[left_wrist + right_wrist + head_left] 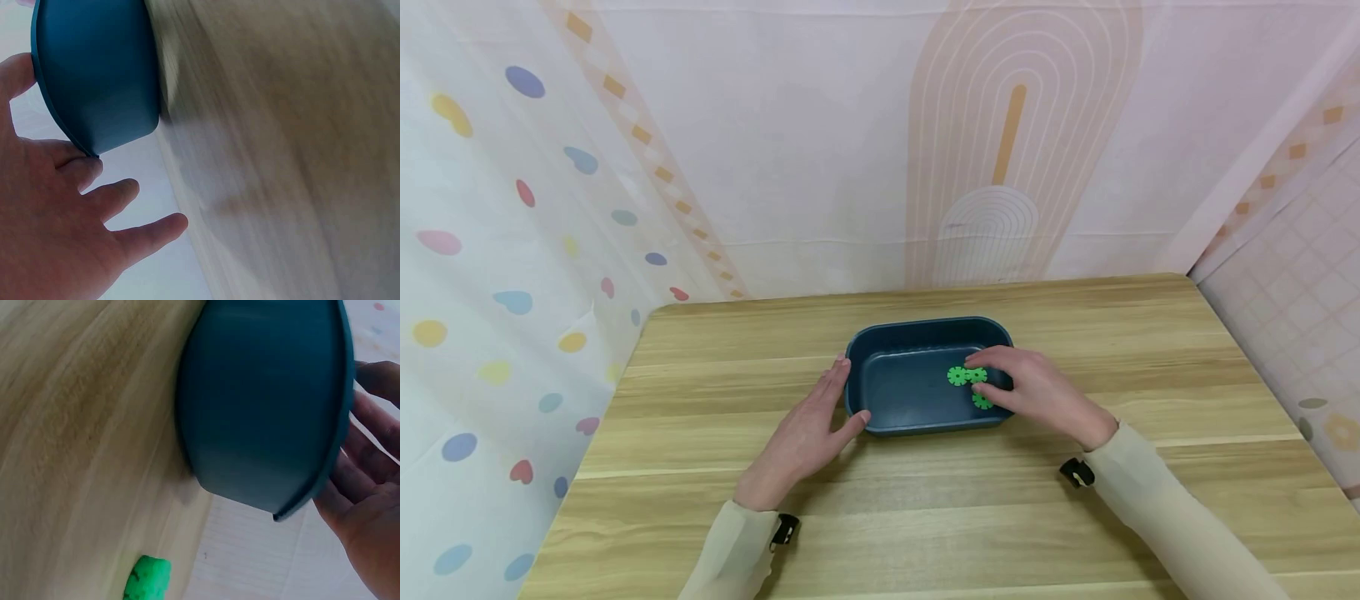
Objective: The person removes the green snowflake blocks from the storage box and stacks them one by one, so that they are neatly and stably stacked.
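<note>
A dark blue tray [898, 392] with rounded corners and raised walls stands on the wooden table. Inside it, toward the right end, lie green notched discs [957, 376]. My left hand [801, 446] touches the tray's left end, fingers fairly straight along the rim and thumb at the near corner. In the left wrist view, the other fingers of that hand spread away from the tray. Reaching over the right wall, my right hand [1037, 387] has thumb and index apart beside the discs. In the right wrist view, the tray wall [262, 406] hides its fingertips.
The wooden table [910, 508] extends around the tray. A patterned curtain [790, 150] hangs behind it and at the left side. At the lower edge of the right wrist view a blurred green object [148, 578] shows by the table.
</note>
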